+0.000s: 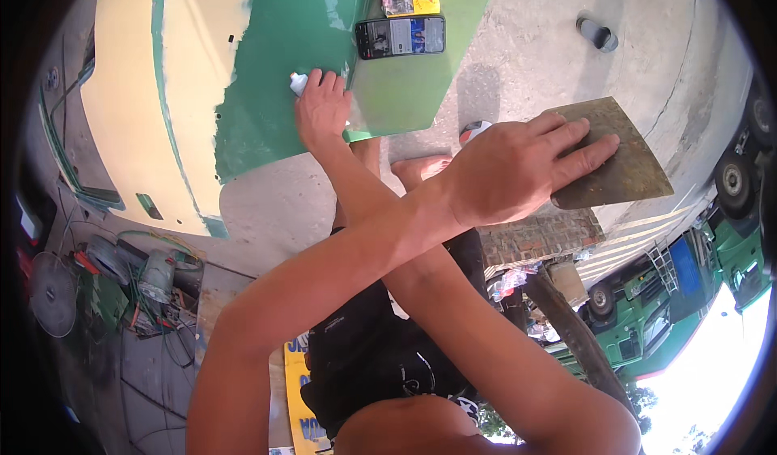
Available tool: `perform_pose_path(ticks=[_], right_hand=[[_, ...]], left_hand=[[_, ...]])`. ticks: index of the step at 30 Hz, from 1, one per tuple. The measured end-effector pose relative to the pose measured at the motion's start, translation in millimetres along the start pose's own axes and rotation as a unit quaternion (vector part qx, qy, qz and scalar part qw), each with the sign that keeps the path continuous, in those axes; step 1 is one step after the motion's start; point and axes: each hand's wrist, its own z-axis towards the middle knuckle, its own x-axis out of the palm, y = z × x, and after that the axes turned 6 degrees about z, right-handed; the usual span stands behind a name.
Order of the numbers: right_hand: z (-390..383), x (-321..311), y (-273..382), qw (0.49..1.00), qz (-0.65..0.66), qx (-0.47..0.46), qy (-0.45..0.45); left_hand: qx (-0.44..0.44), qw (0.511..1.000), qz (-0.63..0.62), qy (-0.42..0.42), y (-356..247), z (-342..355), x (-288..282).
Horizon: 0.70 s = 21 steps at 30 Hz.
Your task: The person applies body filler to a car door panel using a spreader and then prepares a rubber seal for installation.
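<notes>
Crossed forearms (380, 240) end in left fingers (589, 157) spread, gripping a flat plate (627, 159), right fingers (328, 82) curled round a white tube (298, 83).

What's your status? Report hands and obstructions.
Left hand holding flat plate. Right hand at white tube, grip unclear. Forearms crossed. Phone on green panel nearby.

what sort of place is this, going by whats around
Likely an outdoor vehicle repair or body-paint yard: a big green panel partly coated in cream, green trucks parked beyond the paving, and a cluttered pile of equipment and cables at left.
</notes>
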Motion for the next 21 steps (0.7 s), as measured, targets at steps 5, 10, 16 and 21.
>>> perform_pose_path(ticks=[5, 10, 16, 21], right_hand=[[-37.2, -37.7, -69.1, 0.963, 0.235, 0.005, 0.131], [-100.6, -91.8, -260.7, 0.898, 0.353, 0.187, 0.185], [-109.9, -209.9, -329.1, 0.834, 0.46, 0.304, 0.012], [-120.5, -236.7, -308.4, 0.967, 0.178, 0.183, 0.022]], left_hand=[[-0.3, 0.928, -0.212, 0.057, 37.9, -17.6, 2.9], [-0.443, 0.855, -0.242, 0.121, 68.4, -44.9, 35.2], [-0.479, 0.844, -0.2, 0.136, 118.1, -77.2, 79.4], [-0.539, 0.773, -0.322, 0.093, 107.1, -83.2, 113.3]])
